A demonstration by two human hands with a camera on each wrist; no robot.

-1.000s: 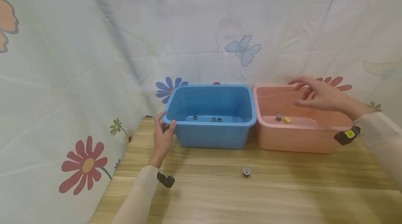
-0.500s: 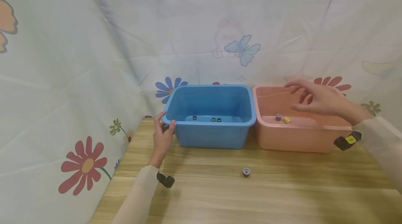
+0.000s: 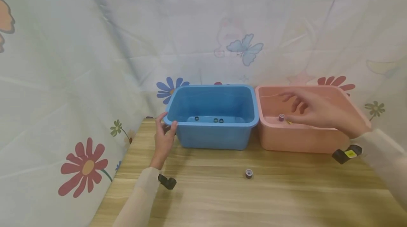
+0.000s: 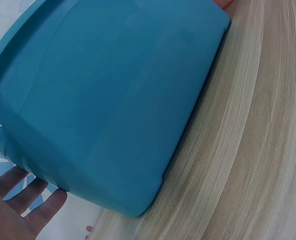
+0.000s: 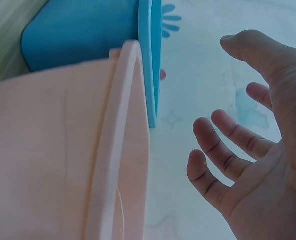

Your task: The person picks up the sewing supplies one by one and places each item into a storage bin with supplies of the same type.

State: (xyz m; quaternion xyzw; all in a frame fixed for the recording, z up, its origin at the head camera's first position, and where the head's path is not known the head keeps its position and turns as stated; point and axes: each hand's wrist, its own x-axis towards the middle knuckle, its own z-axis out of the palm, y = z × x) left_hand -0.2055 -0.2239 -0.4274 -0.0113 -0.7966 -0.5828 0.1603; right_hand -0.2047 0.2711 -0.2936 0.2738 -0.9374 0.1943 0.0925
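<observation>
My left hand (image 3: 164, 141) holds the left front corner of a blue plastic tub (image 3: 211, 137), thumb at the rim and fingers along the outer side. In the left wrist view its fingers (image 4: 45, 212) lie against the tub's wall. Three small dark round pieces (image 3: 216, 120) lie in this tub. My right hand (image 3: 313, 110) hovers over a pink tub (image 3: 295, 140), holding nothing, its fingers loosely bent and spread from the thumb. Inside the pink tub are a small purple-and-white spool-like piece (image 3: 281, 117) and a yellow piece (image 3: 289, 122), mostly hidden behind the right hand.
Another small purple-and-white spool-like piece (image 3: 249, 173) stands on the wooden table (image 3: 210, 195) in front of the tubs. The tubs stand side by side, rims touching or nearly so. A patterned curtain (image 3: 197, 25) hangs behind and along the left.
My right hand has moved lower and slightly left over the pink tub, now covering most of the yellow piece. The left hand stays at the blue tub's corner.
</observation>
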